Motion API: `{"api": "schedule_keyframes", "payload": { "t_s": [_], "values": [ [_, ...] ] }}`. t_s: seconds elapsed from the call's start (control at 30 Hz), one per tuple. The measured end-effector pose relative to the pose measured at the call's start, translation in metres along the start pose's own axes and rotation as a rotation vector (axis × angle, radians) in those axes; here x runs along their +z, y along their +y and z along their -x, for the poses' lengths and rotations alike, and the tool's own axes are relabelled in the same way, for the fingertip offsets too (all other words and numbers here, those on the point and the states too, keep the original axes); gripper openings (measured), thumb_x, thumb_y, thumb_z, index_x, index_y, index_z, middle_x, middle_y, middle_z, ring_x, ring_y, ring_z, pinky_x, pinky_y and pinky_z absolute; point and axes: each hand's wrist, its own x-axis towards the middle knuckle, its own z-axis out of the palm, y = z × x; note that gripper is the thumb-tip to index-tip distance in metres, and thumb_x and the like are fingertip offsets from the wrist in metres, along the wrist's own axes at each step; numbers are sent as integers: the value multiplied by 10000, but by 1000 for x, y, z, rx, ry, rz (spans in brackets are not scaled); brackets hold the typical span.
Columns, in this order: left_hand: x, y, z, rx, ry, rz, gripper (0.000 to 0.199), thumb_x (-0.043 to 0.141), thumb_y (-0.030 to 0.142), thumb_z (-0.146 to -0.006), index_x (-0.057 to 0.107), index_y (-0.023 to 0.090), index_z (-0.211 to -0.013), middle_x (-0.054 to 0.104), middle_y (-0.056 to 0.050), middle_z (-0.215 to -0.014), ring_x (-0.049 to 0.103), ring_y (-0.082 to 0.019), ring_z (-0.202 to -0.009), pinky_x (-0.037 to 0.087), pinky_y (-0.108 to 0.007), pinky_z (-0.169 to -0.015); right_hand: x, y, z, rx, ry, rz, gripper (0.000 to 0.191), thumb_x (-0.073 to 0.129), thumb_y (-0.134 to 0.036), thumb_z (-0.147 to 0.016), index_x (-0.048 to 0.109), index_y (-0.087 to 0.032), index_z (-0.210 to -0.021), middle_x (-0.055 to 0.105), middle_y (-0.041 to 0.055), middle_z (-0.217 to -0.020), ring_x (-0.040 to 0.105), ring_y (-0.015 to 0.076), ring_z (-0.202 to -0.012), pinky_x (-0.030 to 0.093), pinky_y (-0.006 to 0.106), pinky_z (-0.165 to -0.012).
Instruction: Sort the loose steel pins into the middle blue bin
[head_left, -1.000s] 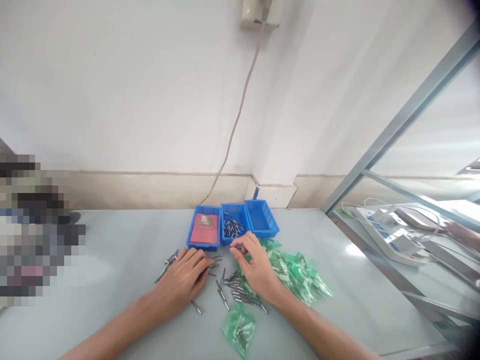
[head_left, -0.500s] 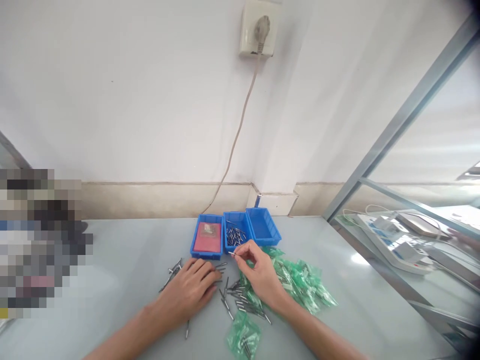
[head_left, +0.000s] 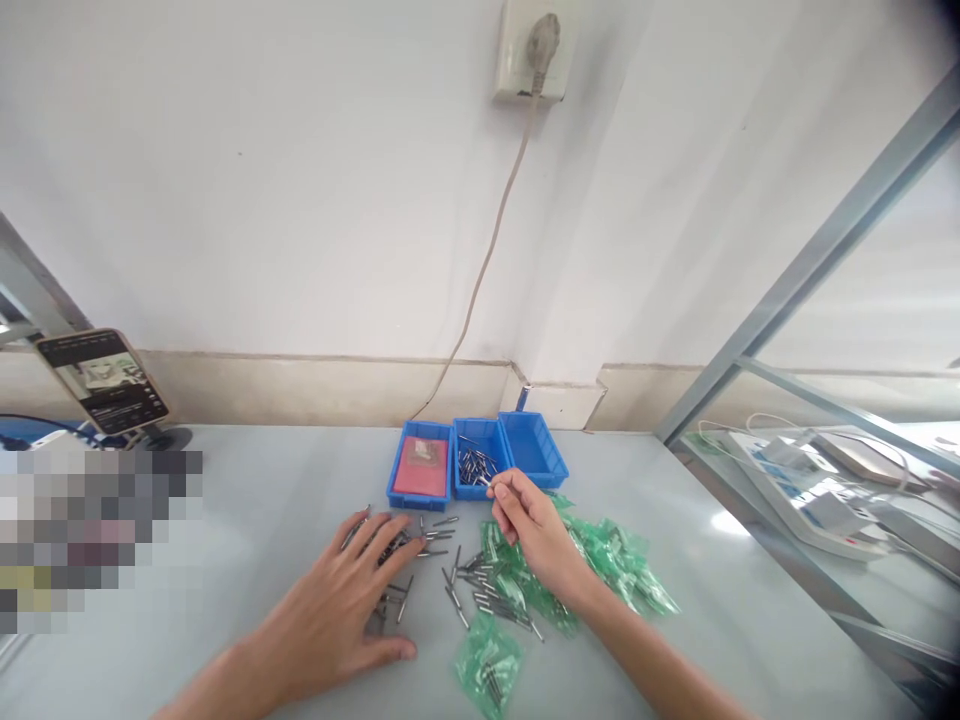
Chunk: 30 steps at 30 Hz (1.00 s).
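Observation:
My left hand (head_left: 345, 600) has its fingers spread over a loose group of metal pins (head_left: 394, 545) on the table. At the front edge of the middle blue bin (head_left: 472, 490), my right hand (head_left: 529, 520) pinches a small metal pin (head_left: 484, 480). That bin holds several similar pins. More pins (head_left: 491, 600) lie between my hands, beside green plastic bags (head_left: 622, 565) to the right. A separate green bag (head_left: 487, 665) with pins inside rests nearer to me.
The left blue bin (head_left: 394, 485) contains a pink packet (head_left: 422, 475); the right blue bin (head_left: 536, 450) is beside the middle one. A phone (head_left: 105, 380) stands at far left. A metal frame (head_left: 810, 230) and a power strip (head_left: 802, 500) are at right.
My left hand has opened wider and shifted left and nearer to me, uncovering pins. My right hand has moved up to the middle bin with the pin. The view has shifted slightly.

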Motion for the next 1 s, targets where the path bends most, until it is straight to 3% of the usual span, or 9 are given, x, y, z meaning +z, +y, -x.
{"api": "schedule_keyframes", "payload": {
  "t_s": [0.17,0.3,0.43,0.63,0.87,1.0],
  "values": [
    [20,10,29,-191,79,-64,1106,584,898,-885,217,311,-1748,347,-98,-1756,368,-433,-1559,202,-646,-1295,4,6,11,45,-24,-56,346,486,-605,-1102,501,-263,-1054,650,-42,-712,454,151,-569,367,294,-588],
    [35,17,37,-332,155,-67,1237,593,916,-858,105,229,-1765,261,-145,-1787,284,-474,-1605,203,-690,-1292,5,9,16,54,-31,-59,357,506,-616,-1094,498,-262,-1049,669,-37,-728,464,152,-582,374,302,-608],
    [42,5,36,-379,161,-39,1336,611,936,-824,17,197,-1765,225,-177,-1794,296,-478,-1610,214,-686,-1303,1,7,18,55,-27,-45,385,530,-641,-1078,512,-258,-1041,672,-32,-728,473,155,-591,378,306,-614],
    [43,-14,30,-311,114,-11,1251,599,852,-915,-62,205,-1758,257,-165,-1787,339,-419,-1613,315,-605,-1308,-10,3,15,30,16,-19,399,553,-652,-1064,513,-258,-1020,663,-33,-716,473,155,-591,371,304,-608],
    [45,13,24,-300,109,47,1087,595,731,-1004,-25,255,-1759,291,-145,-1779,329,-395,-1624,442,-577,-1253,-6,-3,11,-14,26,29,343,512,-609,-1095,509,-267,-1064,658,-34,-720,484,169,-609,388,305,-613],
    [51,26,16,-338,112,80,988,577,659,-1048,-2,283,-1754,285,-164,-1775,324,-405,-1625,458,-625,-1229,-1,-11,7,-51,5,96,306,484,-569,-1117,520,-270,-1063,667,-20,-748,501,182,-643,406,311,-626]
  ]
}}
